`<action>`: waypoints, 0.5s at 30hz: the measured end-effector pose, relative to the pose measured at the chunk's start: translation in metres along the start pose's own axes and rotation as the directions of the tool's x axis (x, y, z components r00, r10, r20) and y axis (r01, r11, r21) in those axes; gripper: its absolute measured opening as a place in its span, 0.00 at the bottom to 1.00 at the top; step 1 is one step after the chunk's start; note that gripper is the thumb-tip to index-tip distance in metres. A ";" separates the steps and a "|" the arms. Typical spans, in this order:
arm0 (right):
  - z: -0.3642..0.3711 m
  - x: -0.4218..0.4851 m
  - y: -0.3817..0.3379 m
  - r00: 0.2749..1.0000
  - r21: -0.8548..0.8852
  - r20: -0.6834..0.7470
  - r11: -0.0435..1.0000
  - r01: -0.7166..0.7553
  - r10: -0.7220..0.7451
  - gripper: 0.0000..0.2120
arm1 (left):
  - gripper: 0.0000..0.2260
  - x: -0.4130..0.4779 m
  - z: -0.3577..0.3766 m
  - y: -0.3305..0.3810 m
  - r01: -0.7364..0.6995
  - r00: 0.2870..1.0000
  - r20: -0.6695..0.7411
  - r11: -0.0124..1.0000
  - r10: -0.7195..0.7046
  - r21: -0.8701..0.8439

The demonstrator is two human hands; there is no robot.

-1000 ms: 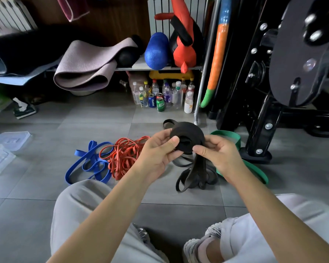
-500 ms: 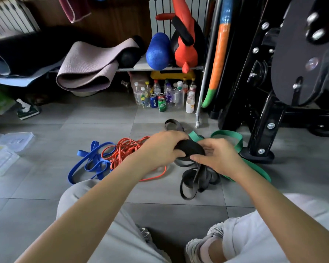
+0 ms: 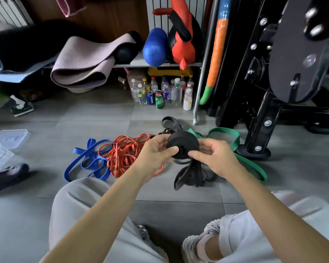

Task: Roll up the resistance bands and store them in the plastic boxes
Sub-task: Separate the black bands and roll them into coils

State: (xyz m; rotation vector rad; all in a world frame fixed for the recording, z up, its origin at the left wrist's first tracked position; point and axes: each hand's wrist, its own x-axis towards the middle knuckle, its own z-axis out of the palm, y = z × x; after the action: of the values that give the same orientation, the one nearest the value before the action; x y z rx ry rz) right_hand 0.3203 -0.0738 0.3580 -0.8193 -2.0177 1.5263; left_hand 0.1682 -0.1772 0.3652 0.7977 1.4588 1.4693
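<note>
A black resistance band (image 3: 182, 144) is wound into a thick roll held above the floor. My left hand (image 3: 156, 151) grips its left side with the thumb on the front. My right hand (image 3: 215, 157) pinches its right side. The band's loose black tail (image 3: 190, 175) hangs down to the floor tiles. On the floor lie an orange band pile (image 3: 125, 152), a blue band (image 3: 87, 162) to its left and a green band (image 3: 235, 141) to the right. Clear plastic boxes (image 3: 6, 141) sit at the far left edge.
A black gym machine frame (image 3: 262, 114) stands close on the right. Several bottles and cans (image 3: 159, 93) stand under a shelf with mats and a blue roller. A dark shoe (image 3: 6, 175) lies at the left. My knees fill the bottom.
The roll was turned flat between my hands half a second ago; now its round face is turned toward me again and held slightly higher. More tail is wound on.
</note>
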 end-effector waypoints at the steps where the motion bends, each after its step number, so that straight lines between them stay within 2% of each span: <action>1: 0.000 0.000 0.000 1.000 -0.029 0.018 1.000 -0.006 0.006 0.13 | 0.12 0.001 -0.002 0.002 -0.036 0.999 0.016 0.987 0.033 0.154; 2: -0.001 0.001 0.000 0.999 -0.064 0.039 0.998 -0.010 0.012 0.14 | 0.12 0.003 -0.005 0.006 -0.097 0.995 0.052 0.925 0.084 0.368; 4: 0.000 0.004 -0.001 0.996 -0.173 0.084 0.985 0.002 0.013 0.14 | 0.20 0.008 -0.009 0.014 -0.211 0.977 0.166 0.694 0.133 0.688; 6: 0.003 0.006 -0.004 0.993 -0.306 0.119 0.951 0.036 0.001 0.14 | 0.22 0.009 -0.008 0.022 -0.300 0.954 0.272 0.495 0.130 0.815; 8: 0.007 0.008 -0.007 0.993 -0.362 0.113 0.930 0.071 -0.032 0.13 | 0.17 0.011 -0.005 0.025 -0.328 0.945 0.302 0.383 0.127 0.864; 9: 0.007 0.007 -0.007 0.994 -0.347 0.091 0.934 0.081 -0.053 0.12 | 0.15 0.011 -0.006 0.026 -0.313 0.950 0.281 0.411 0.139 0.856; 10: 0.007 0.007 -0.007 0.996 -0.307 0.065 0.948 0.085 -0.069 0.13 | 0.14 0.011 -0.008 0.025 -0.281 0.960 0.238 0.505 0.150 0.816; 12: 0.004 0.006 -0.006 0.997 -0.220 0.030 0.973 0.076 -0.071 0.15 | 0.13 0.010 -0.011 0.023 -0.224 0.975 0.155 0.737 0.162 0.638; 13: 0.002 0.005 -0.006 0.997 -0.192 0.028 0.979 0.070 -0.066 0.16 | 0.14 0.008 -0.012 0.021 -0.205 0.979 0.123 0.816 0.164 0.541; 15: 0.001 0.004 -0.007 0.997 -0.145 0.038 0.987 0.065 -0.060 0.18 | 0.16 0.003 -0.010 0.016 -0.185 0.982 0.093 0.901 0.161 0.392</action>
State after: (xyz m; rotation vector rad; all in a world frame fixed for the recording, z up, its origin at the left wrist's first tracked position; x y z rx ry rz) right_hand 0.3159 -0.0728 0.3642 -0.7825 -2.1801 1.3791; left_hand 0.1560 -0.1773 0.3797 1.2387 1.7055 1.2746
